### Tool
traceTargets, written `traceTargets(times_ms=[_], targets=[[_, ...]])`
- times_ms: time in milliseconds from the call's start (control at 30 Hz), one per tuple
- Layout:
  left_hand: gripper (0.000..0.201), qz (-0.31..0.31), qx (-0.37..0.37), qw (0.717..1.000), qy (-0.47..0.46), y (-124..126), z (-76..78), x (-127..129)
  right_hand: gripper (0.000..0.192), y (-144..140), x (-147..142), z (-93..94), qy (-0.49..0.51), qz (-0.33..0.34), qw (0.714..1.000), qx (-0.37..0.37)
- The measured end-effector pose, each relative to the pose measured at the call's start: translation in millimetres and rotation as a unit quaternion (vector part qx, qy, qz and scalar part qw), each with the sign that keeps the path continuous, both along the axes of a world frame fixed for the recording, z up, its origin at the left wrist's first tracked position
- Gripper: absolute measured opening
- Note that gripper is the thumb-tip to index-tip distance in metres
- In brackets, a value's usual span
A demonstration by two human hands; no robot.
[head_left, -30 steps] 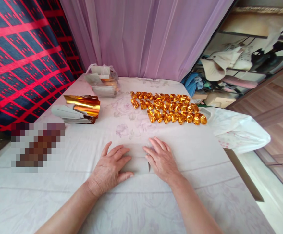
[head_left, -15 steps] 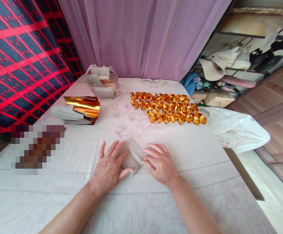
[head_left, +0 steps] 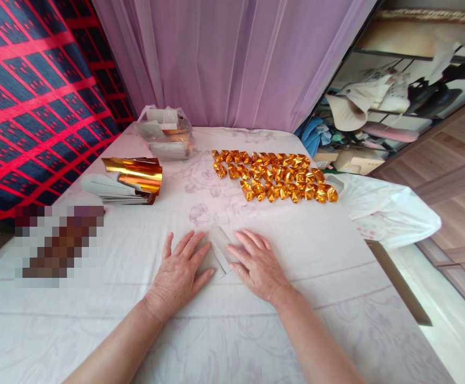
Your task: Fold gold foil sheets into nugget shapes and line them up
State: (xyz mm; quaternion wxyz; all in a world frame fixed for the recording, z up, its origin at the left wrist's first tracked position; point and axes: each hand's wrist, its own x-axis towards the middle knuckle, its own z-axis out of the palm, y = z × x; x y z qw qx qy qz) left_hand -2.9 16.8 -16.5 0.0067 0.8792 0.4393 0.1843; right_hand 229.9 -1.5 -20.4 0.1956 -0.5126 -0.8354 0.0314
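Note:
A folded sheet of pale grey paper [head_left: 218, 249] lies flat on the cloth-covered table [head_left: 232, 341], with a straight fold edge running down its middle. My left hand [head_left: 180, 269] rests on the paper's left side, fingers spread and nothing in its grasp. From the right, my right hand [head_left: 258, 266] lies with outstretched fingers over the paper's other side, its fingertips touching it. Part of the sheet is hidden under both hands. Beyond them stand rows of folded shiny gold paper pieces [head_left: 288, 176].
To the left lies a stack of gold-and-grey paper sheets [head_left: 136, 181]. Behind it sits a clear plastic bag [head_left: 164, 133] holding more paper. A blurred-out patch [head_left: 60, 245] covers something at the left. A white plastic bag [head_left: 392, 208] hangs by the right edge, near crowded shelves [head_left: 376, 106].
The paper's right part has been folded inward, so the sheet looks narrower. My right hand has shifted slightly left over it. My left hand stays almost in place.

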Motion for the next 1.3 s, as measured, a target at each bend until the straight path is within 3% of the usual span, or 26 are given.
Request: traceTargets(times_ms=[267,433,633,833,1067,1300], targets=[[0.018,-0.037,0.016,0.999,-0.021,-1,6.1,5,0.020,-2,-4,6.9,0.001,-0.003,1.000,0.017],[0.021,-0.072,0.004,0.997,-0.033,-6,7.2,7,0.015,-2,-3,7.4,0.018,0.020,0.999,0.033],[0.039,-0.044,-0.027,0.999,-0.018,-19,9.9,15,0.019,-1,-1,4.9,0.034,0.008,0.999,0.035],[0.024,-0.036,-0.006,0.999,-0.016,-18,5.1,16,0.031,3,-2,5.9,0.001,-0.015,1.000,0.008],[0.029,-0.046,0.022,0.999,-0.019,-9,-1.0,7,0.030,5,0,-3.1,-0.031,-0.065,0.997,0.034],[0.033,-0.039,0.019,0.999,-0.028,-3,-0.9,3,0.021,3,3,2.8,0.015,-0.018,0.999,0.044]])
